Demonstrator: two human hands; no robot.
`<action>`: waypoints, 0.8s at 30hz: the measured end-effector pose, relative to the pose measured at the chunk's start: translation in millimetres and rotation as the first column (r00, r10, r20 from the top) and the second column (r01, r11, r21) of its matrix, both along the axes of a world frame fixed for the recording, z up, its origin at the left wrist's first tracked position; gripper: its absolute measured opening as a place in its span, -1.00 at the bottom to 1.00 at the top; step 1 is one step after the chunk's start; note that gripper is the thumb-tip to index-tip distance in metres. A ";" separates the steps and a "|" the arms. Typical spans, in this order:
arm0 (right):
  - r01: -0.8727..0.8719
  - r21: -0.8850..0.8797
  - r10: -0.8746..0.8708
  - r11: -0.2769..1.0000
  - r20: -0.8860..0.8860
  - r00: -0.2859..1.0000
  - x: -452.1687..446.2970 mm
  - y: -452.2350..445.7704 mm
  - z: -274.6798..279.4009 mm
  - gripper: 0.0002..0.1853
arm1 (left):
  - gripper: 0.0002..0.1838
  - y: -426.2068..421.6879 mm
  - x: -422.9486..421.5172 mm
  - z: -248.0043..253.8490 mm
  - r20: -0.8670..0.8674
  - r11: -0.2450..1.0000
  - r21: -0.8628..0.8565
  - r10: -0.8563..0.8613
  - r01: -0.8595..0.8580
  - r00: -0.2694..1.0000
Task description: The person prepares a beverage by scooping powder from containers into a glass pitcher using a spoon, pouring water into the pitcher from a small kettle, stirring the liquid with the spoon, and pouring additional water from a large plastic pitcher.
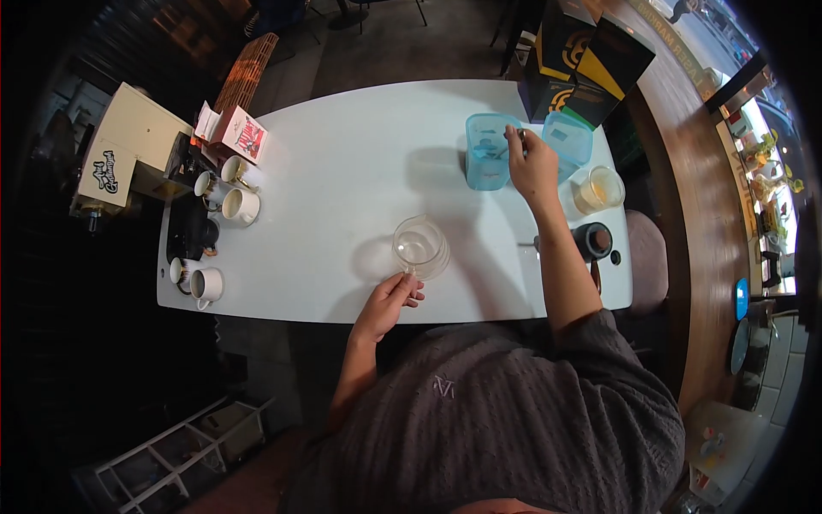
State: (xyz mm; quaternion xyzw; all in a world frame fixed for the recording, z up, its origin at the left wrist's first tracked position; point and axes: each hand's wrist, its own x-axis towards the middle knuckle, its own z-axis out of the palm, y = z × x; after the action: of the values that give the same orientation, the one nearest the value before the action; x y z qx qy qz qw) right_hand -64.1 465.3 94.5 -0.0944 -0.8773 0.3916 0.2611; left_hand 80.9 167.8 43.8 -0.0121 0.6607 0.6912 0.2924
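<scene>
My left hand [392,301] is closed on the handle of a clear glass pitcher [419,244], which stands near the front edge of the white table. At the back right, my right hand [533,163] is raised beside the rim of a translucent blue container [486,176]. Its fingers are closed round a small metal utensil, mostly hidden by the hand, whose kind I cannot make out. Pale pieces show inside this container. A second blue container [572,141] stands just right of that hand, partly covered by it.
Right of my forearm are a glass jar with yellowish contents [599,190] and a dark grinder-like device [592,242]. Black and yellow boxes [591,64] stand at the back right. Several mugs [241,206] and a red-white box [244,135] line the left side, near a cream machine [137,137].
</scene>
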 end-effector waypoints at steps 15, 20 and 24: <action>0.243 -0.134 -0.251 0.961 -0.047 0.967 18.6 12.4 8.8 -0.58 | -0.62 -48.6 -2.3 4.5 -0.040 0.996 -0.052 0.069 -0.071 0.997; 0.227 -0.261 -0.267 0.938 -0.133 0.954 35.4 21.6 23.0 -0.61 | -0.61 -38.7 -5.9 4.4 -0.021 0.994 -0.020 0.104 -0.104 0.994; 0.196 -0.332 -0.271 0.923 -0.196 0.943 41.3 29.2 25.5 -0.61 | -0.61 -26.3 -6.2 5.7 0.002 0.996 0.013 0.091 -0.091 0.996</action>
State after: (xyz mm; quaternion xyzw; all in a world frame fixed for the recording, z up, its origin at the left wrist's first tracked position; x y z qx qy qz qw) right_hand -22.9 494.5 120.0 -0.1908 -0.7499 0.4979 0.3915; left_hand 74.7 141.5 49.5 -0.0407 0.6546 0.7083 0.2609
